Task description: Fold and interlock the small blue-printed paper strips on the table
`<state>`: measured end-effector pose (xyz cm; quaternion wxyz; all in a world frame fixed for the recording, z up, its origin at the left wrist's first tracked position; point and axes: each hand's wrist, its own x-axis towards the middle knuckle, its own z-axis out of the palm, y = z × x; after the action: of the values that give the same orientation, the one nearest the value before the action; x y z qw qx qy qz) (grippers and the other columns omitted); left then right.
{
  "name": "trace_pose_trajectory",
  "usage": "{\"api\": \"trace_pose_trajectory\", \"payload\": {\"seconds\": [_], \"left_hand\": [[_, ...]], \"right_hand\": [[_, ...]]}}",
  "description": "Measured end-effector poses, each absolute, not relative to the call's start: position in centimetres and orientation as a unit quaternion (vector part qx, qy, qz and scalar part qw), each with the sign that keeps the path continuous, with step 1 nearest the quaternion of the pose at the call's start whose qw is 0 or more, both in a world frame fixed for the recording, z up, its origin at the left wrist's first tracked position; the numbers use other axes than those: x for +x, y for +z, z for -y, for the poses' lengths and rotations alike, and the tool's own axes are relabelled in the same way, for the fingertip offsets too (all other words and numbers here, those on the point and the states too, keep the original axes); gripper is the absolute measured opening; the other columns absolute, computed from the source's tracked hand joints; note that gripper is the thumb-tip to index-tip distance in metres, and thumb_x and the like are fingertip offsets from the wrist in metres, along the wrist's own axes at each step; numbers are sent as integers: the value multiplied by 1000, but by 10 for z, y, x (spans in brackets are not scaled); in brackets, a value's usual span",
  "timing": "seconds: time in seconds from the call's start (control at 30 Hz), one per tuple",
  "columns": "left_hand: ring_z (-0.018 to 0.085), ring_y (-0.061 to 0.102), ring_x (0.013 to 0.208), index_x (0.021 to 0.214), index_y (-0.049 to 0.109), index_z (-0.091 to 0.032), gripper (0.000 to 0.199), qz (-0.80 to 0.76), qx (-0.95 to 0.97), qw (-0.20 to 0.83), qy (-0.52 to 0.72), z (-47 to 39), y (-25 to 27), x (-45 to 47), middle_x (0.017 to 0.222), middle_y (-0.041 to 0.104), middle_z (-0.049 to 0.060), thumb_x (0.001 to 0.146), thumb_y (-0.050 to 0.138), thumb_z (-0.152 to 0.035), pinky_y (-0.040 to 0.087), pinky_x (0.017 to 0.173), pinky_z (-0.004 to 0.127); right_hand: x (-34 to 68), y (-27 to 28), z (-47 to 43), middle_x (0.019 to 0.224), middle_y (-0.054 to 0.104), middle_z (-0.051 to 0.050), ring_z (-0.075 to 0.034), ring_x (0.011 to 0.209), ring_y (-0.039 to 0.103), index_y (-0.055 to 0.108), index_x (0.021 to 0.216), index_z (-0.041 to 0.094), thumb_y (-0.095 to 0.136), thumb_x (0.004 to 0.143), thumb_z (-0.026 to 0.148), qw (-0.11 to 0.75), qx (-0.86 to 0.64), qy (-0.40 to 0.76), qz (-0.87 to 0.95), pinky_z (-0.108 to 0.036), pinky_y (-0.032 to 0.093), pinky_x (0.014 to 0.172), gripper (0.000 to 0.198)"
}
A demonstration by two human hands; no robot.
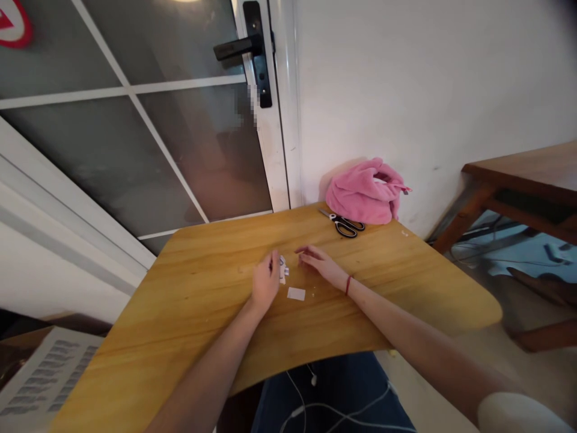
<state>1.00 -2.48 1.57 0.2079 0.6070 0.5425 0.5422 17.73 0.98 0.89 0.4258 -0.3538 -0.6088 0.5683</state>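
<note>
Bench (193, 300): white card (296, 294) lies untouched.
Left hand (265, 281): your fingers curl by printed pieces (283, 270); grip unclear.
Right hand (322, 264): fingers parted, seemingly empty.

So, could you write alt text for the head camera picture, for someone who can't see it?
A person's left hand is at some small printed papers on a wooden table, with the right hand loosely open close by. A small pale card lies nearer the viewer; scissors and a pink fluffy bundle sit toward the far edge.
</note>
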Motion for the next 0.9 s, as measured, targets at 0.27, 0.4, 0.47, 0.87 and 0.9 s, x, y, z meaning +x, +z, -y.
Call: {"api": "trace_pose_trajectory", "payload": {"seconds": [0.27, 0.4, 0.47, 0.87, 0.9], "left_hand": [[5, 21, 35, 50, 30, -18, 44, -378, 336, 527, 683, 16, 28, 3, 43, 23, -7, 82, 49, -42, 13, 35, 18], [6, 20, 35, 51, 28, -17, 41, -231, 237, 711, 621, 13, 27, -3, 45, 22, -6, 89, 33, -32, 13, 34, 17], [6, 21, 36, 51, 26, -17, 41, -195, 192, 746, 607, 12, 26, -6, 45, 21, -5, 91, 26, -28, 14, 34, 17], [7, 18, 38, 50, 27, -17, 40, -195, 179, 748, 609, 11, 23, -7, 47, 18, -4, 89, 26, -23, 13, 36, 17], [7, 19, 39, 49, 27, -18, 39, -205, 186, 742, 611, 12, 23, -7, 47, 18, -4, 88, 27, -23, 13, 36, 17]], "right_hand": [[174, 11, 18, 98, 60, -4, -22, 101, 45, 47, 117, 22, 73, 62, 39, 223, -316, 302, 871, -39, 30, 91, 63], [172, 11, 19, 91, 65, -2, -22, 99, 46, 47, 116, 23, 68, 70, 36, 189, -334, 304, 872, -40, 27, 90, 53], [171, 12, 20, 89, 66, -2, -22, 99, 47, 46, 118, 23, 66, 72, 36, 188, -334, 311, 870, -39, 27, 90, 52], [170, 14, 21, 95, 64, -2, -22, 102, 46, 16, 140, 25, 65, 72, 35, 206, -344, 304, 864, -39, 27, 91, 85], [169, 14, 21, 94, 64, -2, -23, 102, 46, 16, 140, 25, 66, 72, 34, 206, -343, 307, 863, -40, 27, 91, 85]]}}
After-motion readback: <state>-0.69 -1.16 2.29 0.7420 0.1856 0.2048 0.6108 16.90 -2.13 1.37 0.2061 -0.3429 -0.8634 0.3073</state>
